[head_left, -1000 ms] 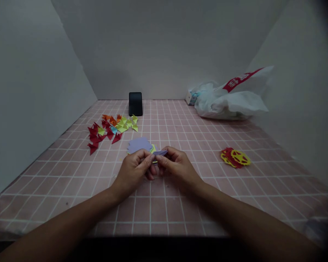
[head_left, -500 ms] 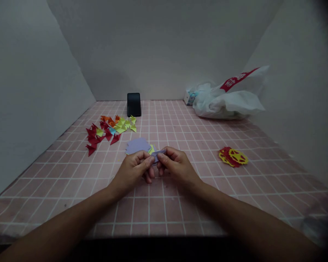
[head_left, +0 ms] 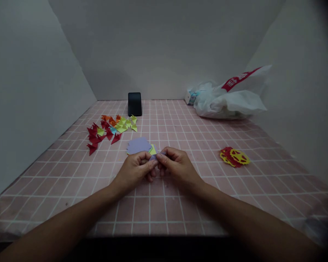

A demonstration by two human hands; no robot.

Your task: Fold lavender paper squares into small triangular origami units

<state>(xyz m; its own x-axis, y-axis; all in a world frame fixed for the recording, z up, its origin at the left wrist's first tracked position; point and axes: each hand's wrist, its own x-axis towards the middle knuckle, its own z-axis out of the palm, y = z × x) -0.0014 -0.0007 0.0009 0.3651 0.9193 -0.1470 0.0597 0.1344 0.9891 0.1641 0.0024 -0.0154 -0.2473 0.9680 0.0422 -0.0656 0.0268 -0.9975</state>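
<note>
Between my two hands is a small piece of purple paper (head_left: 153,157), mostly hidden by the fingers. My left hand (head_left: 138,166) pinches its left side with thumb and fingers. On the right side my right hand (head_left: 175,163) grips it, thumb on top. Just behind the hands lies a loose stack of purple paper sheets (head_left: 139,145), with some yellow-green paper (head_left: 153,150) showing at its right edge. Farther left sit several small folded paper pieces with pointed tips: red ones (head_left: 94,135), yellow ones (head_left: 121,126), orange ones (head_left: 112,121) and a blue one (head_left: 113,130).
A pink checked cloth (head_left: 158,214) covers the table. Red and yellow paper cut-outs (head_left: 235,157) lie at right, one with a star shape. A black phone (head_left: 135,104) leans at the back. A white plastic bag (head_left: 226,103) and a small box (head_left: 190,97) stand back right.
My left thumb has slid slightly right, closer to the right thumb, and less of the purple paper shows between them. The whole view has shifted very slightly.
</note>
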